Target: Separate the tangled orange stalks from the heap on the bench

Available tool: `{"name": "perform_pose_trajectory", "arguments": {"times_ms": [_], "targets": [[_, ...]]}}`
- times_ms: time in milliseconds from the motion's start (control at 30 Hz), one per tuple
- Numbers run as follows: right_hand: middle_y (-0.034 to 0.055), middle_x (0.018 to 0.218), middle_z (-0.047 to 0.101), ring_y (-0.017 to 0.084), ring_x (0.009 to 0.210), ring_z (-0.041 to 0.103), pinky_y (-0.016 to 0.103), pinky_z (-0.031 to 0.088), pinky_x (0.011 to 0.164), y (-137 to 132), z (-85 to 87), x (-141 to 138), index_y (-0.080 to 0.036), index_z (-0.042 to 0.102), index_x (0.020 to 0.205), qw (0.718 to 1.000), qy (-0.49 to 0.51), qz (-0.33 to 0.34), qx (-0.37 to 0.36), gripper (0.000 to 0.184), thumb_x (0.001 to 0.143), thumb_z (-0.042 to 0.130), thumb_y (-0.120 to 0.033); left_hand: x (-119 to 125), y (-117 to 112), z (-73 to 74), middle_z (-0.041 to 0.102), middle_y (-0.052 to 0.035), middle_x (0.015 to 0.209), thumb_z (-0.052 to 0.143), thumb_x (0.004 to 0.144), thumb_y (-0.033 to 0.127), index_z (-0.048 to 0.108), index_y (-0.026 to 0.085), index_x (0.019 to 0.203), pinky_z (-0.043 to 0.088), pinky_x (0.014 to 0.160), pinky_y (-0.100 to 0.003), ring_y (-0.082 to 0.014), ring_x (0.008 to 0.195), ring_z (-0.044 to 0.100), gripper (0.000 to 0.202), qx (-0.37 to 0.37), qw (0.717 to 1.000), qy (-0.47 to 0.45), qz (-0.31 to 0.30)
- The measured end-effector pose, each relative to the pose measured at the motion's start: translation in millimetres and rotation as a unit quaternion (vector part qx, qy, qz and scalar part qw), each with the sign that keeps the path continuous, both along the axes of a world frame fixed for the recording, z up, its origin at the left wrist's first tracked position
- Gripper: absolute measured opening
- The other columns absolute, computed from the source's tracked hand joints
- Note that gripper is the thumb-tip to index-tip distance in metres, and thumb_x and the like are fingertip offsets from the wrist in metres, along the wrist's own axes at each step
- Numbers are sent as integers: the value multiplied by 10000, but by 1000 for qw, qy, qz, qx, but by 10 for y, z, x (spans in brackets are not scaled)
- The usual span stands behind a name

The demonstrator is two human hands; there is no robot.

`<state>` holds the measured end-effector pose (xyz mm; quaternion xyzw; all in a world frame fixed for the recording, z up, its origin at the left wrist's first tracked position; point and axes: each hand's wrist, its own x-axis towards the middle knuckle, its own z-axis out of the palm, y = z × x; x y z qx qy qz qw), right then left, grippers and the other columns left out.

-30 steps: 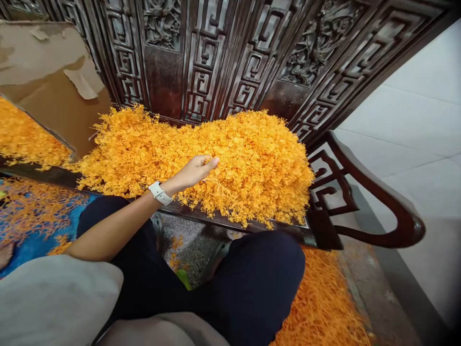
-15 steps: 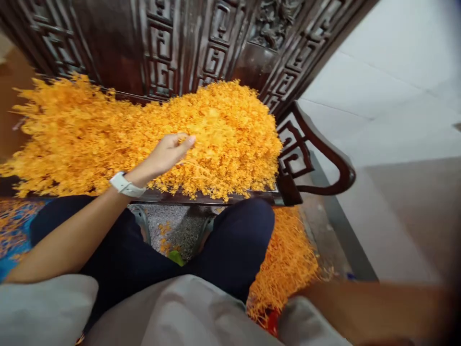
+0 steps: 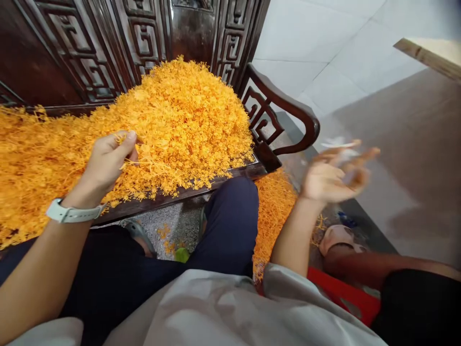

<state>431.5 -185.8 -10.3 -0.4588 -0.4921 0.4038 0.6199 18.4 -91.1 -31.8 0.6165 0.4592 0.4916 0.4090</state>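
A big heap of orange plastic flower sprigs (image 3: 180,115) covers the seat of a dark carved wooden bench (image 3: 230,170). My left hand (image 3: 108,163), with a white watch on its wrist, rests on the near side of the heap, its fingers pinched round one orange sprig (image 3: 144,163). My right hand (image 3: 334,175) is raised in the air to the right of the bench, past its armrest (image 3: 288,108). It is smeared by motion; something pale shows at its fingertips, and I cannot make out what.
More orange sprigs (image 3: 273,206) lie on the floor by my right knee. Another person's bare leg (image 3: 363,264) and foot (image 3: 336,235) are at the lower right beside something red (image 3: 345,293). The pale tiled floor (image 3: 324,43) stretches beyond the bench.
The view has swung right. My left hand has curled its fingers onto a sprig. My right arm has come up from the lower right edge and is now lifted beside the bench.
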Motion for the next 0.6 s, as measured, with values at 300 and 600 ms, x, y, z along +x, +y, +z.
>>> {"name": "perform_pose_trajectory", "arguments": {"times_ms": [300, 600], "targets": [[17, 874, 671, 152, 777, 649, 290, 548, 634, 407, 28, -1289, -254, 715, 1186, 983, -73, 168, -21, 447, 870, 819, -554, 186, -161, 101, 734, -73, 767, 713, 939, 494, 738, 176, 742, 518, 690, -280, -151, 686, 635, 375, -42, 999, -27, -23], [7, 898, 638, 128, 770, 559, 301, 463, 670, 945, -192, -1814, -227, 636, 899, 971, -133, 196, 42, 434, 850, 848, -602, 251, -247, 67, 715, -61, 739, 716, 949, 453, 742, 160, 766, 510, 670, -254, -123, 657, 638, 346, -97, 990, -102, -17]]}}
